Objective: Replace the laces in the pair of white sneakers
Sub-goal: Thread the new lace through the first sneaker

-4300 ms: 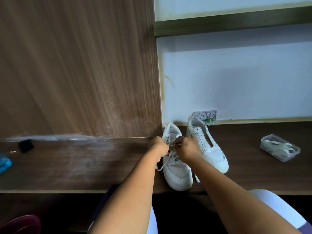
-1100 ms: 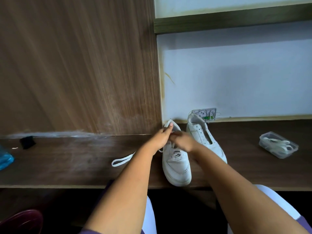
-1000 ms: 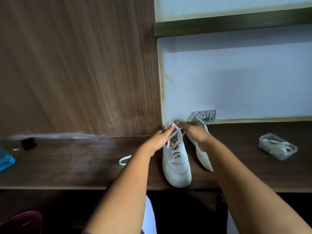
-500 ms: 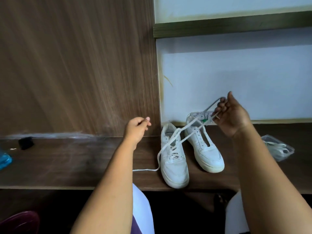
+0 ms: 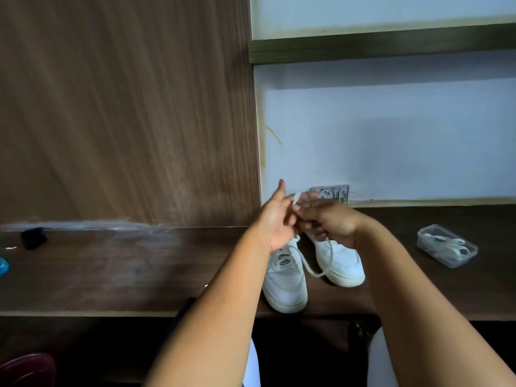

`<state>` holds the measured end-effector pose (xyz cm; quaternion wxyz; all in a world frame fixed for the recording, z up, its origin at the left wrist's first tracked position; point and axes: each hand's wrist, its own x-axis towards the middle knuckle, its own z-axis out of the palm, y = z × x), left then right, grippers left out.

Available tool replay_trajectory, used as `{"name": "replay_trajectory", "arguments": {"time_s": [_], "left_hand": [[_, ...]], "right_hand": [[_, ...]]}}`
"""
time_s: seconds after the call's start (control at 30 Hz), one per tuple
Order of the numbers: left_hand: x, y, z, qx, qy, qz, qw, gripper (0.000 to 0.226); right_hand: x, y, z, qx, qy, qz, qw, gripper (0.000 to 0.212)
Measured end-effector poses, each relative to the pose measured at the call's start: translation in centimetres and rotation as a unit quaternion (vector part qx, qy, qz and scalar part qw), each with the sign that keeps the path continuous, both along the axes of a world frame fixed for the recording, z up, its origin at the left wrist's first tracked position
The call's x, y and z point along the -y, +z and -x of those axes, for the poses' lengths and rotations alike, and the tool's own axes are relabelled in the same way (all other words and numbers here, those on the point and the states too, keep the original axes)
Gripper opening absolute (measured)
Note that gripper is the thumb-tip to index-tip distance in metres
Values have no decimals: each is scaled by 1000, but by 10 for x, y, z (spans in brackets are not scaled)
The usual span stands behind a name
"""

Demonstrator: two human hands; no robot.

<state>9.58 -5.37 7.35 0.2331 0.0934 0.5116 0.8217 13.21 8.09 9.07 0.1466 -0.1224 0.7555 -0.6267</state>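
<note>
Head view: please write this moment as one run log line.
lace: held above sneakers | right hand: grips lace | left hand: touches lace, grip unclear

hidden: sneaker heels behind hands (image 5: 304, 222) | blurred: fingertips | cut off: blue item (image 5: 3, 266)

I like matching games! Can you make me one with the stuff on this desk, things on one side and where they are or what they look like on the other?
Things:
1. white lace
2. clear plastic box
3. small black thing
4. left sneaker

Places or states:
A. far left on the desk, by the wooden panel
B. toe at the desk's front edge
C. hanging in a loop from the hands above the shoes
D. on the right of the desk, with white laces inside

Pairs: 1-C, 2-D, 3-A, 4-B
</note>
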Motion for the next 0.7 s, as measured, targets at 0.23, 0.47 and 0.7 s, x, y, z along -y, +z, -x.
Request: {"name": "replay_trajectory", "arguments": {"time_s": [0.23, 0.47, 0.7], "left_hand": [[38, -47, 26, -133, 114, 590, 788, 52], [32, -54, 25, -243, 88, 575, 776, 48], [31, -56, 24, -259, 44, 614, 744, 51]], "right_hand": [[4, -15, 11, -3, -118, -23, 993, 27], [0, -14, 22, -14, -272, 129, 953, 29], [-2, -18, 23, -18, -282, 132, 950, 27]]}}
